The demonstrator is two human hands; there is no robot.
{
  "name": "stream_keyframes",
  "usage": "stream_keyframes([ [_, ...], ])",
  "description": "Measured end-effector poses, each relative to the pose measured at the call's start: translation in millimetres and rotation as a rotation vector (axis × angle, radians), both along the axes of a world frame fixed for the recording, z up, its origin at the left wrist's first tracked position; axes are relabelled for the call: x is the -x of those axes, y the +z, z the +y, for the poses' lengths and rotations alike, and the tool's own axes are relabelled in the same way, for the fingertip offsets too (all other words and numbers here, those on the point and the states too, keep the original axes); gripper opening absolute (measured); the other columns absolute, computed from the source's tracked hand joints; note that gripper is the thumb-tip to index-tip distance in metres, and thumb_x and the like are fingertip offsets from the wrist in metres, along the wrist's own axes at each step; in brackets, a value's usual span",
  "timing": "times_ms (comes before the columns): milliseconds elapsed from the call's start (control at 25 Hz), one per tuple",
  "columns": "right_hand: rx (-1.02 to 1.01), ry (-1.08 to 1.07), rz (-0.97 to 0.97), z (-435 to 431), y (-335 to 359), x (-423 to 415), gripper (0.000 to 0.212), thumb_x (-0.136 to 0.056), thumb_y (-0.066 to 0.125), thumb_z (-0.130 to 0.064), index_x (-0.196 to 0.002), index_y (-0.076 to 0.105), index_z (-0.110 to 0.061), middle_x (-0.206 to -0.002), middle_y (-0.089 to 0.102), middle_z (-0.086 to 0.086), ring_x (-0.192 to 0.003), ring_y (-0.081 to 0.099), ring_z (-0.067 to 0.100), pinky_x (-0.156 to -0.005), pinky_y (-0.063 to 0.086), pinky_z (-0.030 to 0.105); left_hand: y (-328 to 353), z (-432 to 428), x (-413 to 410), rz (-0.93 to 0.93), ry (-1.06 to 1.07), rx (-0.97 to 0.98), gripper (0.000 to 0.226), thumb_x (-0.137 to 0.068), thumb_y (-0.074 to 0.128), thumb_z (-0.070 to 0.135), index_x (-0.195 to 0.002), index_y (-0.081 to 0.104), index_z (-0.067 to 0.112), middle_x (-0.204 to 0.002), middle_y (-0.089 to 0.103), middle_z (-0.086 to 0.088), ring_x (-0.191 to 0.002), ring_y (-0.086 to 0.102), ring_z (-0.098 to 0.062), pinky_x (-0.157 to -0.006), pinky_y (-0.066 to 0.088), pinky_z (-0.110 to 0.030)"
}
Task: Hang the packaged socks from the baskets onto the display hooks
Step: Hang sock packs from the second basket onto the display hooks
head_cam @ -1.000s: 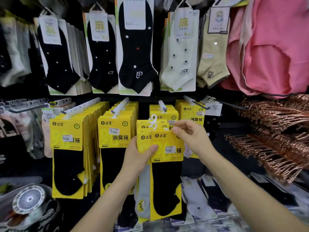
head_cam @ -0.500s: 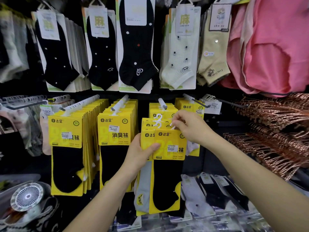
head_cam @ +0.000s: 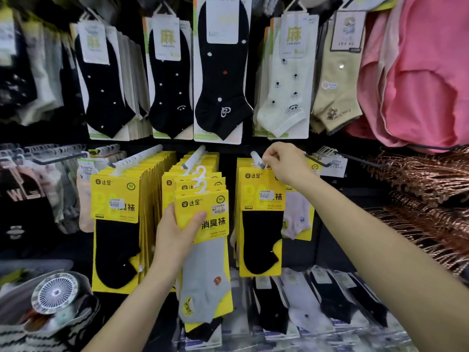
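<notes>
- Grips a stack of yellow sock packs (head_cam: 215, 224) in the left hand (head_cam: 175, 232), with the thumb pressed across the front card and the other fingers curled round the left edge.
- Shows a grey sock at the front of this stack and, at its top, several white plastic loops (head_cam: 200, 180) one above the other, free of any peg.
- Holds this stack upright in front of the middle column of hung packs, just below the middle peg (head_cam: 195, 154).
- Pinches with the right hand (head_cam: 284, 162) the top of one black sock pack (head_cam: 261, 224), fingers curled tight at the upper edge of the card, right at the tip of the white display hook (head_cam: 255, 156).
- Cannot tell if the loop of this pack is already over the hook, because the fingers cover it.
- Hangs straight down under that hand, in front of more yellow packs on the same hook.
- To the left, a full row of yellow packs (head_cam: 116, 224) with black socks on another peg.
- Above, a row of carded socks (head_cam: 220, 72) in black, white and beige.
- On the right, pink cloth (head_cam: 418, 72) and copper hangers (head_cam: 431, 186).
- At the lower left, a small round fan (head_cam: 54, 292).
- At the bottom, flat sock packs (head_cam: 317, 301) lying side by side.
</notes>
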State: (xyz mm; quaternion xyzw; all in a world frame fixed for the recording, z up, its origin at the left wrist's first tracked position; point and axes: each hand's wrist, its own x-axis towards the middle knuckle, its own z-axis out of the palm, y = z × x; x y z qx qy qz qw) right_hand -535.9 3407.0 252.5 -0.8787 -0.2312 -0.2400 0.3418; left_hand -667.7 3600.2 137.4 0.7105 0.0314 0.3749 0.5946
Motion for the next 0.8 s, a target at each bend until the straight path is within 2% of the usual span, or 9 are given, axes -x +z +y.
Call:
stream_keyframes([
  [80, -0.012, -0.016, 0.017, 7.4, -3.7, -7.0, 0.013, -0.091, 0.052, -0.014, -0.085, 0.063, -0.01, -0.083, 0.062, -0.002, -0.074, 0.055, 0.018, -0.063, 0.046, 0.033, 0.5, 4.0, 5.9, 0.008, 0.011, -0.001, 0.023, -0.082, 0.069, 0.025, -0.092, 0.053, 0.038, -0.09, 0.061, 0.023, -0.078, 0.059, 0.018, -0.064, 0.041, -0.011],
  [160, -0.049, -0.023, 0.04, 8.8, -5.5, -12.1, 0.011, -0.09, 0.056, -0.015, -0.082, 0.064, -0.013, -0.086, 0.066, 0.002, -0.077, 0.057, 0.019, -0.066, 0.047, 0.033, 0.3, 3.9, 9.2, 0.021, 0.007, -0.008, 0.024, -0.081, 0.069, 0.026, -0.09, 0.052, 0.04, -0.089, 0.061, 0.025, -0.077, 0.057, 0.02, -0.061, 0.041, -0.007],
  [320, -0.225, -0.041, -0.031, 1.8, -9.9, -5.0, 0.006, -0.088, 0.06, -0.022, -0.082, 0.06, -0.022, -0.077, 0.059, -0.009, -0.071, 0.053, 0.005, -0.062, 0.038, 0.022, 0.8, -3.6, 7.4, 0.018, -0.029, -0.016, 0.024, -0.08, 0.069, 0.028, -0.094, 0.053, 0.039, -0.095, 0.062, 0.023, -0.086, 0.059, 0.012, -0.069, 0.044, -0.011],
  [400, -0.409, -0.015, -0.098, -4.3, -21.9, 12.1, 0.014, -0.089, 0.059, -0.028, -0.078, 0.052, -0.025, -0.07, 0.052, -0.014, -0.062, 0.048, -0.002, -0.055, 0.036, 0.011, 3.4, -11.0, 3.8, 0.009, -0.05, -0.008, 0.024, -0.08, 0.069, 0.028, -0.094, 0.053, 0.04, -0.096, 0.063, 0.023, -0.087, 0.059, 0.012, -0.071, 0.044, -0.014],
  [480, -0.478, 0.074, -0.056, -6.4, -45.6, 32.4, 0.022, -0.088, 0.06, -0.036, -0.071, 0.048, -0.027, -0.065, 0.05, -0.012, -0.058, 0.044, -0.001, -0.054, 0.037, 0.009, 5.7, -21.5, -0.6, -0.003, -0.079, 0.014, 0.024, -0.08, 0.07, 0.027, -0.095, 0.054, 0.039, -0.094, 0.064, 0.024, -0.086, 0.059, 0.014, -0.067, 0.046, -0.01],
  [600, -0.429, 0.233, 0.247, 0.0, -77.6, 56.4, 0.03, -0.074, 0.069, -0.049, -0.079, 0.05, -0.026, -0.078, 0.061, -0.001, -0.068, 0.051, 0.007, -0.061, 0.04, 0.015, 5.6, -41.5, -7.4, -0.03, -0.148, 0.057, 0.024, -0.078, 0.072, 0.025, -0.095, 0.058, 0.036, -0.089, 0.068, 0.023, -0.084, 0.062, 0.012, -0.062, 0.047, -0.005],
  [640, -0.412, 0.244, 0.296, 0.9, -82.4, 59.7, 0.035, -0.07, 0.073, -0.049, -0.083, 0.052, -0.024, -0.084, 0.065, 0.004, -0.073, 0.054, 0.01, -0.065, 0.044, 0.021, 5.2, -48.1, -9.4, -0.035, -0.164, 0.067, 0.024, -0.078, 0.072, 0.025, -0.094, 0.059, 0.036, -0.088, 0.069, 0.023, -0.083, 0.063, 0.01, -0.061, 0.047, -0.006],
  [720, -0.446, 0.233, 0.294, -3.7, -82.0, 62.1, 0.036, -0.069, 0.077, -0.041, -0.087, 0.058, -0.017, -0.088, 0.068, 0.008, -0.078, 0.06, 0.015, -0.071, 0.05, 0.033, 4.1, -58.2, -12.6, -0.041, -0.179, 0.096, 0.024, -0.077, 0.073, 0.025, -0.095, 0.059, 0.034, -0.089, 0.07, 0.021, -0.083, 0.064, 0.007, -0.061, 0.049, -0.008],
  [800, -0.54, 0.25, 0.311, -11.7, -79.1, 60.7, 0.027, -0.075, 0.076, -0.031, -0.089, 0.06, -0.015, -0.087, 0.071, 0.008, -0.084, 0.067, 0.021, -0.077, 0.056, 0.043, 3.4, -61.0, -15.2, -0.038, -0.187, 0.124, 0.022, -0.082, 0.067, 0.028, -0.102, 0.058, 0.032, -0.099, 0.068, 0.016, -0.089, 0.064, 0.005, -0.066, 0.05, -0.012],
])
